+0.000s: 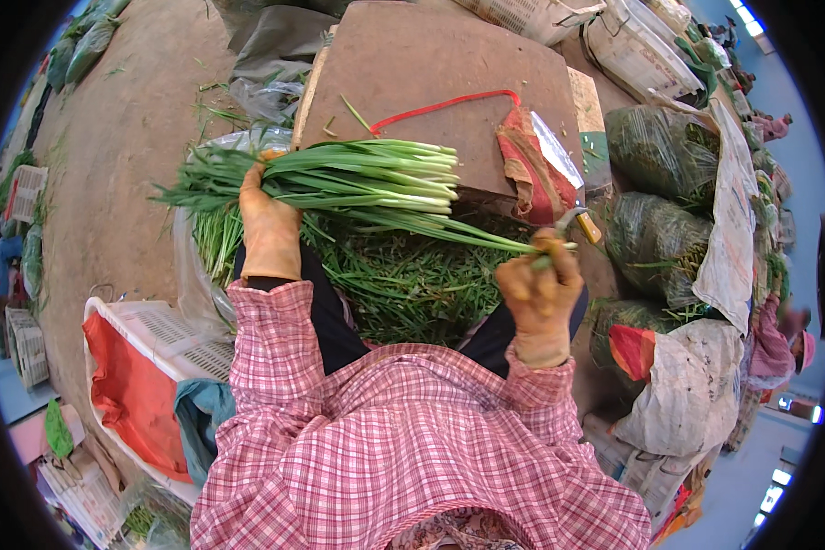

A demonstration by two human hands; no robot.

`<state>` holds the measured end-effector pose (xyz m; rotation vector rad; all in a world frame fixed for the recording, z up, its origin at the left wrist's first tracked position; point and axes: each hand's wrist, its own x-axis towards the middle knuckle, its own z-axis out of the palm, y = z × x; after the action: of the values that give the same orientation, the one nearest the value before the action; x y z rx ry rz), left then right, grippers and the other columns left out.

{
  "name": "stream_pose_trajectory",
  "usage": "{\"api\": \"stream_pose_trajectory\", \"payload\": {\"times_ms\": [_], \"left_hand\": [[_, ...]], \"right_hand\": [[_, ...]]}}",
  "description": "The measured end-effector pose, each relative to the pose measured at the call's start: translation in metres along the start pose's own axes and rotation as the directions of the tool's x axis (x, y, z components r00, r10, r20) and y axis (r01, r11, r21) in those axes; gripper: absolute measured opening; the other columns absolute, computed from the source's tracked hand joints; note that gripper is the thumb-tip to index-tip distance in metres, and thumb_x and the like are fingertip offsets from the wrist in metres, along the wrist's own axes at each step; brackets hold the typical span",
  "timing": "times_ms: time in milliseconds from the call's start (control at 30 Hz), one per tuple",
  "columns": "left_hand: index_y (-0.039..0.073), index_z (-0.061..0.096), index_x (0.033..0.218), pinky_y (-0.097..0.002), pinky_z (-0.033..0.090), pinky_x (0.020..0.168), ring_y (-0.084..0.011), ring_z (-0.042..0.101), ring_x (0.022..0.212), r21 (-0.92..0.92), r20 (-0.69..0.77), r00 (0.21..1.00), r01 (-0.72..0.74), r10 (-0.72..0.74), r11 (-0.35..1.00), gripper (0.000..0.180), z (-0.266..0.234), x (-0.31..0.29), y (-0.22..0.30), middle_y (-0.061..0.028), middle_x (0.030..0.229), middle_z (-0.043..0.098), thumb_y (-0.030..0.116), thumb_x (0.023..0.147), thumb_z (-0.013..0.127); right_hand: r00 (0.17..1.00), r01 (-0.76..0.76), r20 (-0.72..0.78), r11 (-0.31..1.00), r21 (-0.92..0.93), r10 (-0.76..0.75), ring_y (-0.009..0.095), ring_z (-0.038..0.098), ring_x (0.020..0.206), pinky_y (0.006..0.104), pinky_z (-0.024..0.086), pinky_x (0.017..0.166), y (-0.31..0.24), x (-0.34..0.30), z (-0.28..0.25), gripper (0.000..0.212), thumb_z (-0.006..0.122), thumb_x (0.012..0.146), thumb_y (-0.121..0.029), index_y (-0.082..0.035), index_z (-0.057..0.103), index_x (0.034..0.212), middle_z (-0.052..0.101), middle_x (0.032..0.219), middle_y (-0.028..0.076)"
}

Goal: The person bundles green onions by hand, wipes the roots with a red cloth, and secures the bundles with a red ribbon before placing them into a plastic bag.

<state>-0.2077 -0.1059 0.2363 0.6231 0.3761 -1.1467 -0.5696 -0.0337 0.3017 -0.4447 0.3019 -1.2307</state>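
Note:
My left hand (268,220), in a tan glove, grips a thick bundle of green stalks with pale ends (367,179), held level across the middle of the view. My right hand (539,289), also gloved, pinches a single long stalk (486,240) at its end, drawn out to the right of the bundle. Close by that hand lies a knife with a yellow handle (585,223). Below the bundle a pile of loose green leaves (403,280) lies in clear plastic between my knees.
A brown board (431,69) with a red cord (440,104) and a red cloth (527,160) lies beyond the bundle. Bagged greens (660,151) stack at the right. A white crate (160,335) with red lining stands at my left. Other people sit far right.

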Motion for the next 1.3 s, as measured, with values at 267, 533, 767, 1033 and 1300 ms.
{"api": "stream_pose_trajectory", "payload": {"times_ms": [267, 533, 767, 1033, 1300], "left_hand": [[0.005, 0.063, 0.098, -0.045, 0.051, 0.093, -0.0222, 0.063, 0.09, -0.138, 0.093, 0.995, -0.022, 0.036, 0.99, 0.016, -0.009, 0.013, 0.019, -0.0062, 0.095, 0.066, 0.012, 0.091, 0.05], [0.007, 0.067, 0.102, -0.0422, 0.048, 0.098, -0.0214, 0.064, 0.097, 0.067, 0.405, 0.905, 0.114, -0.131, 0.991, 0.019, -0.004, -0.007, 0.009, -0.006, 0.099, 0.068, 0.018, 0.089, 0.059], [0.005, 0.065, 0.094, -0.0405, 0.049, 0.096, -0.022, 0.063, 0.093, -0.341, 0.204, 0.979, 0.055, 0.017, 0.938, 0.021, -0.028, 0.019, 0.059, -0.0071, 0.095, 0.068, 0.014, 0.091, 0.047], [0.002, 0.064, 0.093, -0.0395, 0.052, 0.091, -0.0231, 0.064, 0.09, -0.268, 0.093, 0.993, -0.044, 0.071, 0.963, 0.018, -0.022, 0.019, 0.047, -0.0088, 0.093, 0.068, 0.01, 0.09, 0.048], [0.002, 0.064, 0.093, -0.0403, 0.052, 0.091, -0.0232, 0.065, 0.09, -0.252, -0.01, 0.999, -0.034, 0.033, 0.967, 0.019, -0.016, 0.018, 0.045, -0.009, 0.093, 0.068, 0.011, 0.09, 0.047]], "right_hand": [[0.911, 0.412, -0.116, 0.869, 0.273, -0.396, 0.005, 0.031, 0.039, 0.0265, 0.038, 0.056, -0.085, 0.014, 0.014, 0.019, 0.05, 0.097, -0.018, -0.005, 0.063, 0.093, 0.04, 0.051, -0.007], [0.997, 0.003, -0.076, 0.948, -0.319, -0.028, 0.012, 0.047, 0.042, 0.0267, 0.042, 0.048, 0.016, 0.102, 0.025, 0.026, 0.061, 0.095, -0.021, 0.003, 0.063, 0.104, 0.06, 0.061, 0.007], [0.824, -0.552, -0.566, -0.238, -0.799, -0.01, 0.014, 0.065, 0.058, 0.0275, 0.051, 0.052, 0.006, 0.066, -0.027, 0.037, 0.066, 0.089, -0.024, -0.007, 0.062, 0.122, 0.07, 0.076, 0.011], [0.827, -0.558, -0.441, 0.609, -0.564, 0.349, 0.014, 0.061, 0.065, 0.0262, 0.049, 0.056, 0.118, 0.099, 0.014, 0.052, 0.075, 0.082, -0.014, 0.003, 0.054, 0.127, 0.066, 0.102, 0.012], [0.948, -0.319, -0.149, 0.843, -0.432, 0.282, 0.017, 0.062, 0.081, 0.0264, 0.05, 0.061, 0.142, 0.089, -0.01, 0.067, 0.068, 0.084, 0.0, -0.005, 0.036, 0.143, 0.051, 0.133, 0.01]]}}
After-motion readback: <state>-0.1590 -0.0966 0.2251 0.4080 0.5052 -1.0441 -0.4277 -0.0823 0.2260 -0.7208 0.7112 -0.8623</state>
